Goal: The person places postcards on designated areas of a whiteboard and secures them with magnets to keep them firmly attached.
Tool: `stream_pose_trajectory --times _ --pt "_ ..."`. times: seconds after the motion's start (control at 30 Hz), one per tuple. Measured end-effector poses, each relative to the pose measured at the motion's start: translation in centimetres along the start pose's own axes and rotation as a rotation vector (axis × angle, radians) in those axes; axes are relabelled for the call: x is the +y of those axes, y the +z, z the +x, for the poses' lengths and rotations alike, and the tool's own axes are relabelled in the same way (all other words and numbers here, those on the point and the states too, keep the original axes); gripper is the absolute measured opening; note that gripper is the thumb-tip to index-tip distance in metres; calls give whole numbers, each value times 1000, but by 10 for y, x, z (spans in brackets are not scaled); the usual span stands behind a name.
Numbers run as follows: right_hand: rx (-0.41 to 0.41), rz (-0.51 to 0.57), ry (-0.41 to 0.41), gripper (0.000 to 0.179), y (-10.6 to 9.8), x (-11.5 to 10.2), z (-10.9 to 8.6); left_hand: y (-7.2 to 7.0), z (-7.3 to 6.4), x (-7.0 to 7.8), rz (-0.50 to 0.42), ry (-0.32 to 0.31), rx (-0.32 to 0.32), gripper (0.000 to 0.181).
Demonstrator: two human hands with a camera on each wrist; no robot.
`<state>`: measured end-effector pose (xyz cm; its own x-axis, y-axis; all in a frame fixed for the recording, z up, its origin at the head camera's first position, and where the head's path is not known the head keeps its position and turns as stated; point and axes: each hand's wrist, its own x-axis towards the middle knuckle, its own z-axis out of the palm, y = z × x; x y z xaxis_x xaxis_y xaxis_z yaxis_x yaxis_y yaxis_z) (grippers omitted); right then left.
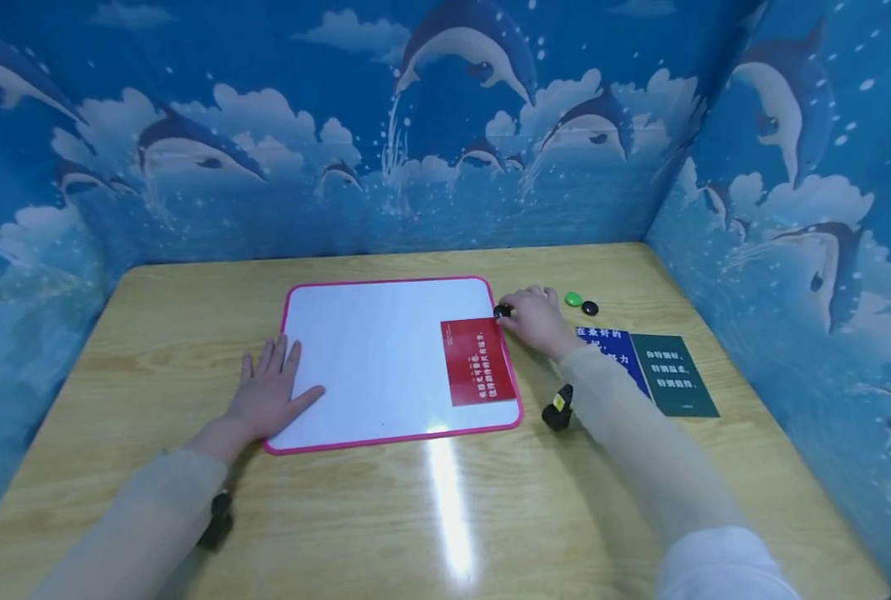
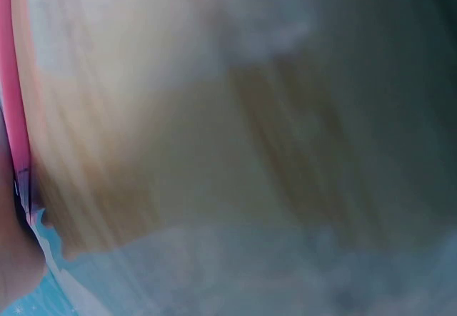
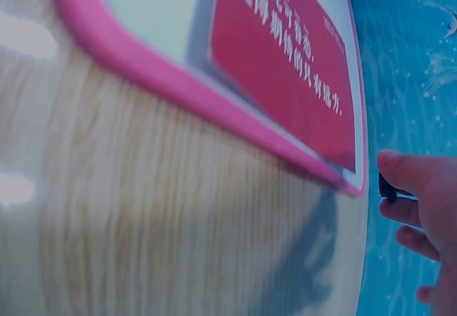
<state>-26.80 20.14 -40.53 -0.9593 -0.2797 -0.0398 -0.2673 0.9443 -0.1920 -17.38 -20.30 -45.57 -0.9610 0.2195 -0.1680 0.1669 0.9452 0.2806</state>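
Left hand (image 1: 268, 392) spread flat, fingers straight, on the whiteboard's (image 1: 370, 358) 9 o'clock edge. Right hand (image 1: 535, 317) pinches a small black disc (image 1: 502, 311) between thumb and fingers; hands well apart. Disc is at the 1 o'clock corner of the red card (image 1: 478, 362), which lies at the board's 3 o'clock side. Can't tell if disc touches the board.

Step looks like setting the disc on that corner. To do it well: brace the board with the left palm, keep the disc level, lower it fully over card, not rim, then let go straight up so the card doesn't skew. Card's 6 o'clock edge looks slightly raised, so it may slide.

Textures: board glossy white, rounded corners, pink rim; card thin, rectangular, white print; table (image 1: 355, 517) pale wood grain, shiny. Round green disc (image 1: 573, 298), second black disc (image 1: 590, 308) at 2 o'clock.
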Motion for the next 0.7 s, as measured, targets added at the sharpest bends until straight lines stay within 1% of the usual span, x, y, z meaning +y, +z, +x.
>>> stream_pose_trajectory --times 0.23,0.47,0.7 --pt "-5 1 -32 39 1 -15 5 0 -1 0 -1 5 3 96" --pt "-31 -3 -54 39 5 -24 10 1 -1 0 -4 4 3 96" --pt "-32 -21 -81 37 12 -31 12 1 -1 0 -10 3 5 96"
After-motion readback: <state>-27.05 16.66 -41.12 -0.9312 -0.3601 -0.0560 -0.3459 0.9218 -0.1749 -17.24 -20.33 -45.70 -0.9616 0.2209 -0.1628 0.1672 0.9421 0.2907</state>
